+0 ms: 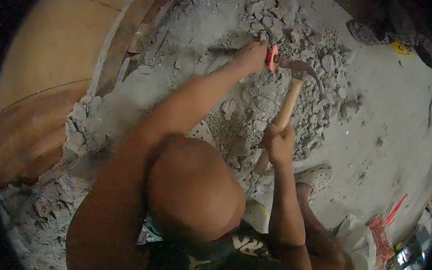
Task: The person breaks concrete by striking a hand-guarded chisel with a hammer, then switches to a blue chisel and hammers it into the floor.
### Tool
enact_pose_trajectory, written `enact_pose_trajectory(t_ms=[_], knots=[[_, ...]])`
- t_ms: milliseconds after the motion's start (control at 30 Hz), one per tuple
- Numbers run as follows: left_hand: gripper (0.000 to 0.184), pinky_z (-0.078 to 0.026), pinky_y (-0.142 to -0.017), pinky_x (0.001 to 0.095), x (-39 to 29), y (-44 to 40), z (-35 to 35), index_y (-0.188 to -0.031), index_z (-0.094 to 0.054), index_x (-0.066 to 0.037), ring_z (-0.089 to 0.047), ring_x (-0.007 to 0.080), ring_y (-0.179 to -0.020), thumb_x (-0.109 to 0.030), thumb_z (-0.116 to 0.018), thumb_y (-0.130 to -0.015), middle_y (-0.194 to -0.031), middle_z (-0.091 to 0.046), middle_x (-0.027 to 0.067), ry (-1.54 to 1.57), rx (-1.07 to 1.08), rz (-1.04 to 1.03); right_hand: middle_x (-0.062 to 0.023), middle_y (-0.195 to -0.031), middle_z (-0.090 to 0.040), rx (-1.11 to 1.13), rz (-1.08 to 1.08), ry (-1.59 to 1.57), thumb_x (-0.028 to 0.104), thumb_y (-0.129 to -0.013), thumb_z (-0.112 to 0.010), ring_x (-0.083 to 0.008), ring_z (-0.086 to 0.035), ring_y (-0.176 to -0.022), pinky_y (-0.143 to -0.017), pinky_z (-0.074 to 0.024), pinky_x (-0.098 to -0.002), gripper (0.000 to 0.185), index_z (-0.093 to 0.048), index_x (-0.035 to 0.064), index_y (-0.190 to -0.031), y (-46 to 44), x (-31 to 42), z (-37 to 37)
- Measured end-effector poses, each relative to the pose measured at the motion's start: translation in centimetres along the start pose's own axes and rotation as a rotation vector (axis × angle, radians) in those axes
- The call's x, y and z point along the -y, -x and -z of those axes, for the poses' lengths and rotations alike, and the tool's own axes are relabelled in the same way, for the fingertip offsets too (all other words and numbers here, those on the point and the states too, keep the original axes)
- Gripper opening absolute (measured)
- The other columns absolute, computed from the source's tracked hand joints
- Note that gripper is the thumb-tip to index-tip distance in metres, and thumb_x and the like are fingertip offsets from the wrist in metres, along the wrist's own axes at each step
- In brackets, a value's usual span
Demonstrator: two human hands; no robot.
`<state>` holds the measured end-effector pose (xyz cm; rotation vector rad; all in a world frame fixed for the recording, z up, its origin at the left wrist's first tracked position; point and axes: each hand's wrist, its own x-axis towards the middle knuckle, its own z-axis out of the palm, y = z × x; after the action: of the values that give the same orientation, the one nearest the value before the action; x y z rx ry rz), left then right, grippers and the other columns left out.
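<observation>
Hammer (290, 102) with pale wooden handle and dark metal head is held in the curled fingers of the right hand (280, 143), its head just beside the red-guarded tool (273, 58) clasped by the left hand's (253, 56) fingers, over broken grey rubble (324, 98).

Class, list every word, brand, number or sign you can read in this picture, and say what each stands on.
No text reads with certainty.
White sack, lower right: dark lettering, too small and blurred.
Dark clothing: pale print, not legible.
Yellow patch, upper right: a dark mark, too blurred to name.
Hammer and red guard: no lettering shows.
</observation>
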<state>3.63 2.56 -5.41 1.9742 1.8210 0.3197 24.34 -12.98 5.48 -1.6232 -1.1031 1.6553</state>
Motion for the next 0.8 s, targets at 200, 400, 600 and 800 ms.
enact_pose_trajectory(t_ms=[200,400,600,800], knots=[[0.049,-0.053,-0.075,0.0471,-0.6,0.6,0.7,-0.1,-0.052,0.002,-0.066,0.0381,-0.085,-0.03,-0.076,-0.072,-0.088,-0.066,0.022,0.033,0.03,-0.025,-0.0042,-0.068,-0.056,-0.41,0.229,-0.12,0.017,-0.086,-0.059,-0.0151,-0.054,-0.056,-0.052,-0.0472,-0.0304,0.014,-0.056,0.0042,-0.09,-0.9,5.7,10.4],[0.054,-0.053,-0.075,0.0469,-0.6,0.8,0.4,-0.1,-0.055,-0.001,-0.065,0.038,-0.085,-0.041,-0.076,-0.071,-0.089,-0.066,0.0221,0.071,-0.004,0.016,-0.0098,-0.074,-0.061,-0.697,0.651,0.922,0.019,-0.089,-0.057,-0.0235,-0.058,-0.062,-0.059,-0.0496,-0.0333,0.014,-0.058,0.0046,-0.086,-0.3,4.2,9.6],[0.055,-0.053,-0.075,0.0457,-0.1,1.1,-1.0,-0.102,-0.056,-0.002,-0.065,0.037,-0.085,-0.041,-0.078,-0.07,-0.088,-0.066,0.0222,0.059,-0.014,-0.049,-0.0031,-0.07,-0.055,0.017,0.025,-0.019,0.012,-0.087,-0.058,-0.0122,-0.052,-0.055,-0.048,-0.044,-0.029,0.014,-0.054,0.0024,-0.096,-0.8,-4.6,0.9],[0.054,-0.052,-0.075,0.0471,-0.2,1.1,0.4,-0.101,-0.054,-0.002,-0.065,0.0382,-0.084,-0.038,-0.079,-0.069,-0.087,-0.066,0.0221,0.128,-0.024,-0.015,-0.005,-0.072,-0.059,-0.446,0.417,-0.058,0.017,-0.086,-0.058,-0.0171,-0.055,-0.057,-0.053,-0.0479,-0.0324,0.013,-0.057,0.0037,-0.09,-1.4,2.6,13.2]])
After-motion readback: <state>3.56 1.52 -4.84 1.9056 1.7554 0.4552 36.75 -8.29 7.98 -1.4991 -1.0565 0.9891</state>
